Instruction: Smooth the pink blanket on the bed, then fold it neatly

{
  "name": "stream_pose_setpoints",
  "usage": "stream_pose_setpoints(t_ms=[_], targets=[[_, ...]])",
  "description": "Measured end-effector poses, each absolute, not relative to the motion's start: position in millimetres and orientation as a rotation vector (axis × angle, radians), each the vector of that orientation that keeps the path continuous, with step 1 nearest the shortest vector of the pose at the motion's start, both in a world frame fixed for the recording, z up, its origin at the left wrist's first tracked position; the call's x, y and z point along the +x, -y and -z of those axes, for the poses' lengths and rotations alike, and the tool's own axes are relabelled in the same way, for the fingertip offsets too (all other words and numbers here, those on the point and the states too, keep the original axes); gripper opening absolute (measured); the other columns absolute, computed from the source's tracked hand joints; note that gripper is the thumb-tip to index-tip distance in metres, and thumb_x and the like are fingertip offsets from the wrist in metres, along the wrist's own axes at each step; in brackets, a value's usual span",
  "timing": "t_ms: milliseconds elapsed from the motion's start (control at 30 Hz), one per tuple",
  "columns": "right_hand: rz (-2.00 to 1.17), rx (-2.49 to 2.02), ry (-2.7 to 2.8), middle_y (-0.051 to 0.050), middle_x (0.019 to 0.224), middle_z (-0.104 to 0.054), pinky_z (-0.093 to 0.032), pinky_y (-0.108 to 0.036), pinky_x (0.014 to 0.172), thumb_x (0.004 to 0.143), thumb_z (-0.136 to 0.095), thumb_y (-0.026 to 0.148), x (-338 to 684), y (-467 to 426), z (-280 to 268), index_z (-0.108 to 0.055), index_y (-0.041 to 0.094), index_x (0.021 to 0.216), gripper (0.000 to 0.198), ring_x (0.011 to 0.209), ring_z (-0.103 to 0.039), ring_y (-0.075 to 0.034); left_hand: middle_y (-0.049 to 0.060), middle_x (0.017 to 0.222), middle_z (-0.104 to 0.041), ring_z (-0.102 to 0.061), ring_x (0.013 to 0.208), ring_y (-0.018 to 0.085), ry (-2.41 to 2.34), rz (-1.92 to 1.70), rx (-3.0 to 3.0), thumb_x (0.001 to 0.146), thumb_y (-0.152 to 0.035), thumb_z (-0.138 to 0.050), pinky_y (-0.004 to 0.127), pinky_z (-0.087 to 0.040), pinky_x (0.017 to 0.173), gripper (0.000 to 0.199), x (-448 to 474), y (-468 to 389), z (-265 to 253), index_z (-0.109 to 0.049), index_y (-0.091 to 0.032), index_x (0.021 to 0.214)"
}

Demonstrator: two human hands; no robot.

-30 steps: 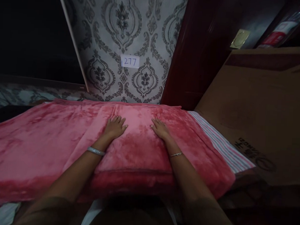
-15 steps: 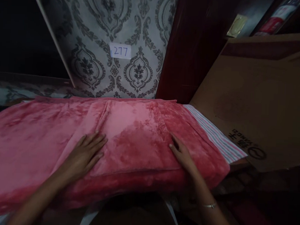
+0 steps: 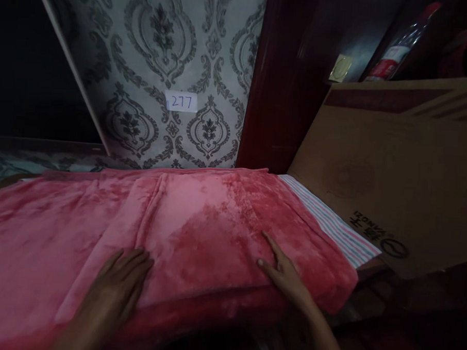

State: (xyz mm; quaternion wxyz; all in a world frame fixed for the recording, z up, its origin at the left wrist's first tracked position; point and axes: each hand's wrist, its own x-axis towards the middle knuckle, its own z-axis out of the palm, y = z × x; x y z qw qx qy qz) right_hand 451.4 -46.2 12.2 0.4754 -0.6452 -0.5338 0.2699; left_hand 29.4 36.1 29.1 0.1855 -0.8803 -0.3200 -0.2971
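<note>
Two hands [image 3: 114,286] [image 3: 286,276] on seemingly one blanket [image 3: 203,241].

A pink plush blanket [image 3: 184,245], folded in layers, lies flat from four o'clock round to eight, darker in patches.

"277" on white label [image 3: 181,101]; upside-down "YANGZI" on cardboard box [image 3: 376,171]
</note>
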Motion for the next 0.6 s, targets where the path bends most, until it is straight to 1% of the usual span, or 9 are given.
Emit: stream_pose_setpoints(t_ms=[67,133,233,300,367,400,467,533,600], targets=[[-0.67,-1.554,1.256,-0.008,0.153,-0.049,-0.032,-0.049,0.121,0.076,-0.069,0.06,448,46,-14,-0.048,0.026,0.15,0.084,0.144,-0.042,-0.029,0.003,0.131,-0.067,-0.065,0.12,0.025,0.904,0.927,-2.458,0.092,-0.023,-0.04,0.049,-0.049,0.108,0.068,46,-22,-34,-0.029,-0.039,0.157],[-0.718,-1.503,1.167,-0.006,0.153,-0.05,-0.033,-0.05,0.12,0.076,-0.07,0.058,445,46,-18,-0.05,0.028,0.149,0.081,0.144,-0.043,-0.029,0.005,0.147,-0.055,-0.057,0.13,0.025,0.935,0.924,-2.495,0.092,-0.027,-0.043,0.045,-0.051,0.107,0.073,69,-5,-39,-0.019,-0.035,0.161],[-0.815,-1.374,1.01,-0.004,0.152,-0.052,-0.039,-0.051,0.116,0.076,-0.071,0.053,438,42,-32,-0.055,0.03,0.144,0.073,0.141,-0.046,-0.03,0.009,0.159,-0.038,-0.046,0.141,0.027,0.888,0.834,-2.559,0.09,-0.036,-0.052,0.043,-0.051,0.107,0.081,116,15,-42,-0.017,-0.027,0.162],[-0.893,-1.258,0.918,-0.004,0.148,-0.055,-0.046,-0.05,0.11,0.076,-0.072,0.05,430,38,-47,-0.056,0.031,0.143,0.072,0.136,-0.052,-0.031,0.013,0.162,-0.03,-0.036,0.147,0.032,0.809,0.85,-2.606,0.085,-0.041,-0.058,0.048,-0.047,0.112,0.091,149,19,-40,-0.015,-0.02,0.162],[-0.982,-1.117,0.825,-0.005,0.139,-0.062,-0.054,-0.046,0.1,0.075,-0.075,0.045,417,32,-65,-0.055,0.031,0.143,0.072,0.125,-0.061,-0.03,0.017,0.164,-0.026,-0.029,0.15,0.037,0.815,0.903,-2.647,0.079,-0.041,-0.064,0.055,-0.041,0.116,0.101,180,14,-37,-0.011,-0.017,0.162],[-1.02,-1.04,0.772,-0.005,0.134,-0.066,-0.057,-0.043,0.095,0.074,-0.077,0.042,410,30,-74,-0.056,0.032,0.142,0.073,0.118,-0.064,-0.028,0.017,0.163,-0.026,-0.029,0.15,0.037,0.873,0.94,-2.653,0.078,-0.038,-0.065,0.057,-0.039,0.116,0.102,192,10,-35,-0.011,-0.017,0.162],[-1.062,-0.906,0.66,-0.002,0.125,-0.069,-0.059,-0.034,0.087,0.069,-0.083,0.033,397,25,-89,-0.06,0.032,0.137,0.072,0.106,-0.068,-0.023,0.016,0.162,-0.032,-0.034,0.148,0.036,1.06,1.033,-2.657,0.078,-0.026,-0.062,0.057,-0.038,0.117,0.096,210,-2,-32,-0.015,-0.019,0.161],[-1.089,-0.827,0.58,0.001,0.123,-0.069,-0.058,-0.027,0.082,0.065,-0.087,0.026,385,21,-98,-0.065,0.032,0.131,0.07,0.099,-0.068,-0.017,0.015,0.156,-0.044,-0.045,0.142,0.032,1.211,1.14,-2.656,0.079,-0.015,-0.056,0.053,-0.041,0.116,0.085,217,-15,-29,-0.026,-0.02,0.159],[-1.119,-0.794,0.537,0.003,0.124,-0.068,-0.058,-0.025,0.078,0.062,-0.088,0.023,379,18,-98,-0.066,0.034,0.129,0.071,0.098,-0.067,-0.016,0.014,0.144,-0.058,-0.057,0.131,0.028,1.258,1.199,-2.671,0.08,-0.01,-0.05,0.047,-0.049,0.11,0.075,217,-25,-27,-0.038,-0.018,0.153]])
